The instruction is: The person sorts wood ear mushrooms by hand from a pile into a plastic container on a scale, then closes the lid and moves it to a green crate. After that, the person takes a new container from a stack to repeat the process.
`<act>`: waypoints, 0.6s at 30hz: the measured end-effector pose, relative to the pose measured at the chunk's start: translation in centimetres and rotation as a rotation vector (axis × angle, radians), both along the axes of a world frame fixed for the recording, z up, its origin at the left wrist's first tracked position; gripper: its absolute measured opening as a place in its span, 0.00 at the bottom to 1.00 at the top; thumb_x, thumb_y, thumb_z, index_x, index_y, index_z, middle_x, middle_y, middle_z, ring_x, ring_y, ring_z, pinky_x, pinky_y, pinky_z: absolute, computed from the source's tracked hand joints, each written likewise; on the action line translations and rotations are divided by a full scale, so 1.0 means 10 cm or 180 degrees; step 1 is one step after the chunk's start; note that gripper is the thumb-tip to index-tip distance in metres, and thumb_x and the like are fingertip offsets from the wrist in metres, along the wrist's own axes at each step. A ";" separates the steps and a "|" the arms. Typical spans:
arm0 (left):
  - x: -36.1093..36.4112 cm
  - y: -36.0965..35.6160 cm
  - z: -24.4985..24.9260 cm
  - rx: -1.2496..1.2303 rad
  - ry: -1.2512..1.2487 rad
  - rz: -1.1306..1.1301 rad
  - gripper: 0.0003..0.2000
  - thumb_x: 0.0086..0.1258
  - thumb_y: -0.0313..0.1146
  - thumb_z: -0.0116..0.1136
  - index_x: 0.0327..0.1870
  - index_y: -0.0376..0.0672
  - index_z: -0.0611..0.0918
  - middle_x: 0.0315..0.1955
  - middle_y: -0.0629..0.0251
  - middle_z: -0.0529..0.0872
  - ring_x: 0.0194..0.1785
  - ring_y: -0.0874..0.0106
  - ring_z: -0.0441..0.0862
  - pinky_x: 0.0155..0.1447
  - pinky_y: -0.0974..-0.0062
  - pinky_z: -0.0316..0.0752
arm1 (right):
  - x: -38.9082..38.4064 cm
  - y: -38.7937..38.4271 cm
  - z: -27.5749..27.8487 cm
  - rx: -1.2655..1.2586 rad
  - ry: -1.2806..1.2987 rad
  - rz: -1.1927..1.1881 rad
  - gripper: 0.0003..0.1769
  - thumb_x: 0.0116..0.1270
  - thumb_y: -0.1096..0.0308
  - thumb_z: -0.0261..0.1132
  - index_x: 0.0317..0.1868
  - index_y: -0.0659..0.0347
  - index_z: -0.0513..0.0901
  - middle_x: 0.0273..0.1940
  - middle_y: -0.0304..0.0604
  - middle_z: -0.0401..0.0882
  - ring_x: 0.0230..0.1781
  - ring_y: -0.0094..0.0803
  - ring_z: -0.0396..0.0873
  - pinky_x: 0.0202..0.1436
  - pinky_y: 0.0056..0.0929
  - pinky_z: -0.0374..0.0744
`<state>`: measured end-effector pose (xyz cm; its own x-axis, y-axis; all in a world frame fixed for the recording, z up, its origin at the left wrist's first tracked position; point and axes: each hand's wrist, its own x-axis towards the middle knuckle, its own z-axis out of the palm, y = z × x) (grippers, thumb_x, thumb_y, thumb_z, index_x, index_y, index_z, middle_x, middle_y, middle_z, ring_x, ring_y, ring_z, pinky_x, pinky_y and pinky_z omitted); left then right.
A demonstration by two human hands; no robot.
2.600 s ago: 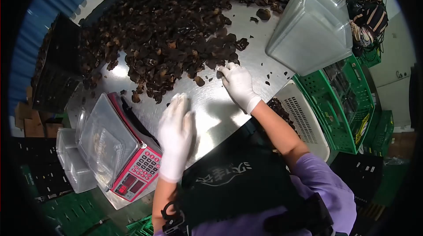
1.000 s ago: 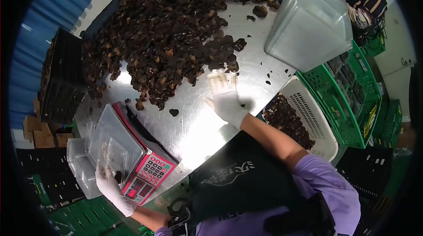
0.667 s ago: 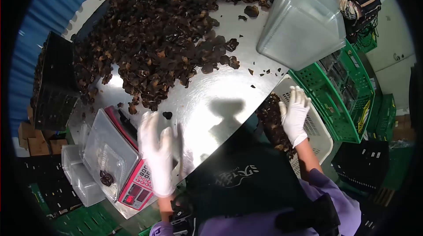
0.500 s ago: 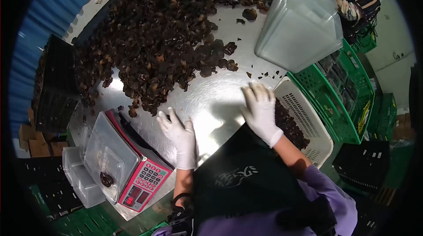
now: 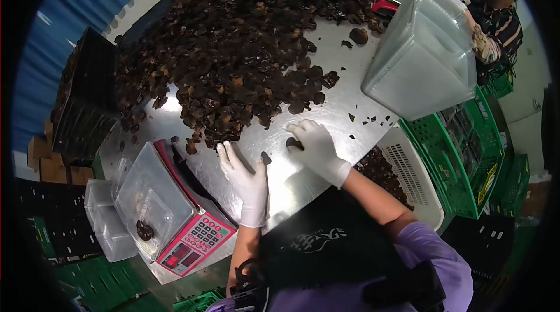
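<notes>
A large heap of dark brown wood ear mushrooms [image 5: 233, 49] covers the far side of the metal table [image 5: 280, 181]. My left hand [image 5: 244, 181], in a white glove, has its fingers stretched out, the tips at the heap's near edge. Close to its thumb lies a small dark wood ear piece [image 5: 266, 158]. My right hand [image 5: 318, 149], also gloved, is bent over the bare metal, its fingers closed around another wood ear piece [image 5: 294, 144]. Beyond my right wrist, a white plastic basket [image 5: 411, 163] holds more wood ears.
A red digital scale [image 5: 198, 242] with a clear tray stands at left, one wood ear inside. Stacked clear plastic boxes [image 5: 420, 67] and a green crate [image 5: 455, 154] are at right. Black crates [image 5: 87, 90] stand far left. Two other people are across the table.
My right hand has moved left from the basket's edge and now has a wood ear piece in its fingers. My left hand stays near the heap. The whole view has shifted slightly.
</notes>
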<state>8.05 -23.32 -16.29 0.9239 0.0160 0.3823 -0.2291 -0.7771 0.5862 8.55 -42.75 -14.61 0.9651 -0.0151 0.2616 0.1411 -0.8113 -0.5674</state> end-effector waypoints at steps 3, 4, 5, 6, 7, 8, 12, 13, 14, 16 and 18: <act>0.42 -0.09 0.21 0.0073 -0.0155 0.0336 0.41 0.59 0.30 0.65 0.74 0.35 0.59 0.73 0.38 0.54 0.76 0.44 0.52 0.77 0.53 0.50 | 0.37 0.37 -0.03 0.0322 -0.0570 0.0123 0.31 0.55 0.65 0.70 0.62 0.56 0.76 0.57 0.48 0.74 0.59 0.42 0.72 0.60 0.38 0.71; 0.56 -0.11 0.24 0.0174 -0.0273 0.0426 0.40 0.59 0.30 0.66 0.74 0.38 0.61 0.74 0.41 0.54 0.76 0.45 0.53 0.77 0.54 0.52 | 0.57 0.46 0.02 0.0304 -0.0660 0.0164 0.35 0.56 0.64 0.69 0.66 0.54 0.72 0.63 0.49 0.70 0.66 0.44 0.67 0.65 0.40 0.68; 0.68 -0.12 0.22 0.0371 -0.0132 0.0398 0.36 0.59 0.31 0.66 0.71 0.39 0.66 0.73 0.41 0.56 0.75 0.45 0.54 0.76 0.53 0.53 | 0.75 0.57 0.09 -0.0095 -0.0579 0.0131 0.36 0.56 0.64 0.69 0.67 0.53 0.71 0.66 0.51 0.67 0.69 0.45 0.64 0.66 0.43 0.65; 0.78 -0.13 0.18 0.0562 0.0000 0.0373 0.33 0.59 0.32 0.67 0.68 0.40 0.71 0.72 0.40 0.59 0.75 0.45 0.56 0.76 0.52 0.54 | 0.89 0.64 0.14 -0.0500 -0.0512 0.0100 0.36 0.57 0.64 0.68 0.68 0.52 0.71 0.69 0.52 0.64 0.72 0.47 0.60 0.68 0.46 0.63; 0.82 -0.12 0.15 0.0384 0.0114 0.0235 0.26 0.58 0.33 0.67 0.60 0.40 0.77 0.70 0.40 0.63 0.73 0.44 0.59 0.75 0.52 0.56 | 0.99 0.64 0.00 -0.0610 -0.0618 0.0245 0.36 0.57 0.64 0.67 0.68 0.52 0.70 0.70 0.53 0.62 0.74 0.48 0.57 0.69 0.49 0.61; 0.77 -0.12 0.22 0.0459 0.0206 0.0193 0.23 0.57 0.32 0.67 0.55 0.39 0.78 0.69 0.39 0.65 0.72 0.43 0.61 0.74 0.52 0.58 | 1.04 0.61 -0.05 -0.0771 -0.0538 0.0383 0.33 0.57 0.64 0.67 0.65 0.52 0.73 0.68 0.51 0.66 0.71 0.47 0.61 0.68 0.50 0.61; 0.26 -0.04 0.16 0.0185 0.0205 -0.0246 0.21 0.58 0.29 0.64 0.55 0.36 0.77 0.67 0.37 0.65 0.71 0.41 0.60 0.72 0.49 0.59 | 0.62 0.35 -0.22 -0.0553 -0.0712 0.0806 0.20 0.57 0.68 0.65 0.53 0.52 0.82 0.60 0.43 0.75 0.65 0.39 0.70 0.68 0.44 0.64; 0.08 -0.05 0.13 0.0140 0.0239 -0.0356 0.23 0.58 0.29 0.64 0.56 0.36 0.76 0.66 0.37 0.65 0.71 0.41 0.61 0.72 0.49 0.59 | 0.45 0.25 -0.18 -0.0561 -0.0663 0.0903 0.20 0.56 0.68 0.65 0.52 0.52 0.82 0.60 0.42 0.75 0.64 0.38 0.70 0.68 0.44 0.63; -0.09 -0.04 0.10 0.0093 0.0282 -0.0463 0.24 0.57 0.28 0.65 0.58 0.36 0.76 0.66 0.37 0.65 0.71 0.41 0.61 0.71 0.49 0.60 | 0.31 0.15 -0.14 -0.0565 -0.0605 0.1003 0.20 0.56 0.68 0.65 0.52 0.51 0.83 0.59 0.41 0.76 0.63 0.38 0.71 0.67 0.45 0.63; -0.36 0.02 0.05 0.0105 0.0464 -0.0664 0.27 0.56 0.28 0.66 0.60 0.36 0.75 0.66 0.36 0.65 0.70 0.40 0.62 0.71 0.50 0.60 | 0.13 -0.04 -0.13 -0.0407 -0.0311 0.0734 0.19 0.56 0.69 0.64 0.50 0.50 0.84 0.60 0.40 0.77 0.64 0.37 0.71 0.67 0.45 0.64; -0.53 0.06 0.03 0.0068 0.0552 -0.0686 0.29 0.56 0.28 0.66 0.62 0.35 0.74 0.66 0.36 0.66 0.68 0.40 0.64 0.70 0.51 0.61 | 0.07 -0.27 -0.13 0.0273 -0.0221 0.0524 0.18 0.54 0.73 0.67 0.47 0.52 0.85 0.56 0.40 0.80 0.57 0.39 0.77 0.63 0.39 0.68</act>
